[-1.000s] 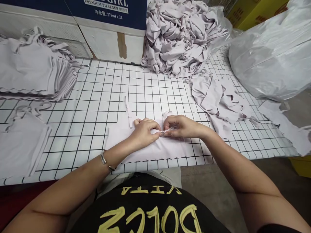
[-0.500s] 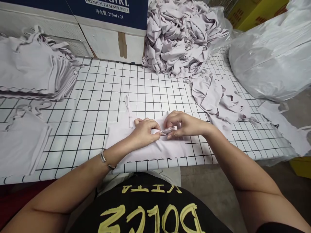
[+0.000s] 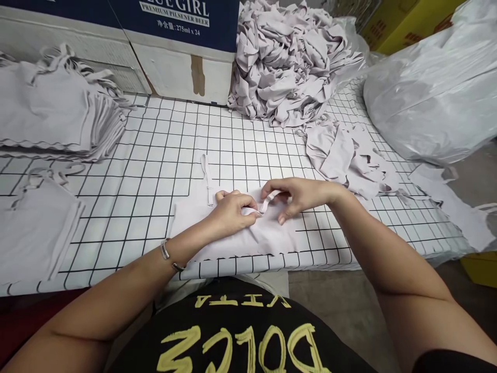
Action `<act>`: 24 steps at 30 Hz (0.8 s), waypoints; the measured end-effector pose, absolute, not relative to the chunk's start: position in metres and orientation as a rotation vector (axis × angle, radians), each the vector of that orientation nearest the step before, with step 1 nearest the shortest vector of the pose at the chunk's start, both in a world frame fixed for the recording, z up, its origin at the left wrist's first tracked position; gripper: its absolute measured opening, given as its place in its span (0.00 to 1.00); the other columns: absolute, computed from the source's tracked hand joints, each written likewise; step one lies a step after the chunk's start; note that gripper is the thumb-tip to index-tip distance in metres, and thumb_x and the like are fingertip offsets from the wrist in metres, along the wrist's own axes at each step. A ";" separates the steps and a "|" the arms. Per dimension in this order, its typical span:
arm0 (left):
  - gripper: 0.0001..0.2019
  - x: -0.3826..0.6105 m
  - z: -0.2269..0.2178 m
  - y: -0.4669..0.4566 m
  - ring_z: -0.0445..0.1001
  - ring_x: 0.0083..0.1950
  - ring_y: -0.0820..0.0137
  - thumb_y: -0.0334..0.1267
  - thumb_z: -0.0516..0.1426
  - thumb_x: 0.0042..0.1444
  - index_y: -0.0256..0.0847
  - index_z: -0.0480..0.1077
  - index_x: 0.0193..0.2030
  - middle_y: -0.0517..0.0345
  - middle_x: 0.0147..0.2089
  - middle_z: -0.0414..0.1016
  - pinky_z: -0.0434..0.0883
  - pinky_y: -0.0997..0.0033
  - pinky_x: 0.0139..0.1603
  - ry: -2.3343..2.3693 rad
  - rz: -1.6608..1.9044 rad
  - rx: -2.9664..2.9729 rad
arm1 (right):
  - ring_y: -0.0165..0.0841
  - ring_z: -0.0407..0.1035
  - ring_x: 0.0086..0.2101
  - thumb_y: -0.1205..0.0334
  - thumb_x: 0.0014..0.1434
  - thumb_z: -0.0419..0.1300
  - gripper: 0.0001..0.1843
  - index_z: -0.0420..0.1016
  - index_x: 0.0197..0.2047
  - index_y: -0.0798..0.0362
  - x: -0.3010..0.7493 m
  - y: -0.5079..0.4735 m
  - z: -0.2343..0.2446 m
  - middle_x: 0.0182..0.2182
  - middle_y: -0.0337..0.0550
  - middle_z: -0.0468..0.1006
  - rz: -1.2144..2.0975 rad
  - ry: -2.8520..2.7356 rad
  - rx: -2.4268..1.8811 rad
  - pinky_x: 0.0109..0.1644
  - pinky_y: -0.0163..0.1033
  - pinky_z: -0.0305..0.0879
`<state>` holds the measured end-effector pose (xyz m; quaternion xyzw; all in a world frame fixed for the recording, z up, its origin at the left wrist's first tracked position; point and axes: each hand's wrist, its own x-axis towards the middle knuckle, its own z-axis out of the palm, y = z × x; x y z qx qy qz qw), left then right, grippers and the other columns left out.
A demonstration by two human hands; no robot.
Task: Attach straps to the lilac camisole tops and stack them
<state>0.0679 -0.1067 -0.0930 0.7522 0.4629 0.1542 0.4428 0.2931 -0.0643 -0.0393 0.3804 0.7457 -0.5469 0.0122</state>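
Right thumb parts from fingers at the strap

We see the top [image 3: 240, 241] lying flat along the near edge of the table [image 3: 174, 134], about midway between its left and right ends. Our left hand [image 3: 235, 210] rests on it, thumb and forefinger pinching one strap [image 3: 267, 201], just as half a second ago. Our right hand [image 3: 301, 197] has changed: its thumb and fingers were close about the strap then, and now the thumb stands well apart. The strap bends up to the curled fingers; their undersides are hidden, so we cannot tell whether they grip it. The other strap [image 3: 206, 173] points toward the far edge, as before.

Nothing else has shifted on the table. A stack [image 3: 46, 114] sits toward the far left corner, with a smaller one [image 3: 42, 228] at the near left corner. A tangled pile [image 3: 287, 62] lies at the far edge, beside the box [image 3: 174, 67].
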 end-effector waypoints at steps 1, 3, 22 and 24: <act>0.08 0.068 -0.094 -0.107 0.66 0.47 0.60 0.46 0.60 0.53 0.45 0.75 0.34 0.58 0.37 0.75 0.51 0.53 0.56 1.147 0.390 1.867 | 0.27 0.62 0.29 0.55 0.47 0.70 0.22 0.72 0.44 0.51 0.290 -0.066 -0.038 0.31 0.36 0.71 -1.623 2.332 1.176 0.31 0.34 0.58; 0.07 0.068 -0.095 -0.106 0.67 0.46 0.61 0.45 0.59 0.54 0.46 0.75 0.33 0.60 0.37 0.75 0.51 0.53 0.56 1.143 0.410 1.871 | 0.28 0.64 0.30 0.54 0.53 0.66 0.16 0.75 0.43 0.51 0.281 -0.070 -0.036 0.30 0.38 0.72 -1.499 2.371 1.217 0.32 0.35 0.58; 0.10 0.069 -0.097 -0.110 0.67 0.43 0.66 0.45 0.62 0.53 0.44 0.68 0.29 0.64 0.36 0.75 0.50 0.57 0.55 1.153 0.476 1.863 | 0.30 0.65 0.31 0.66 0.53 0.61 0.04 0.74 0.35 0.54 0.267 -0.098 -0.043 0.30 0.40 0.74 -1.145 2.717 1.372 0.33 0.35 0.57; 0.09 0.069 -0.097 -0.110 0.68 0.44 0.65 0.45 0.62 0.53 0.44 0.69 0.31 0.64 0.37 0.76 0.50 0.57 0.55 1.166 0.480 1.852 | 0.30 0.65 0.30 0.63 0.54 0.62 0.06 0.75 0.36 0.53 0.269 -0.098 -0.044 0.30 0.40 0.75 -1.182 2.698 1.370 0.33 0.35 0.56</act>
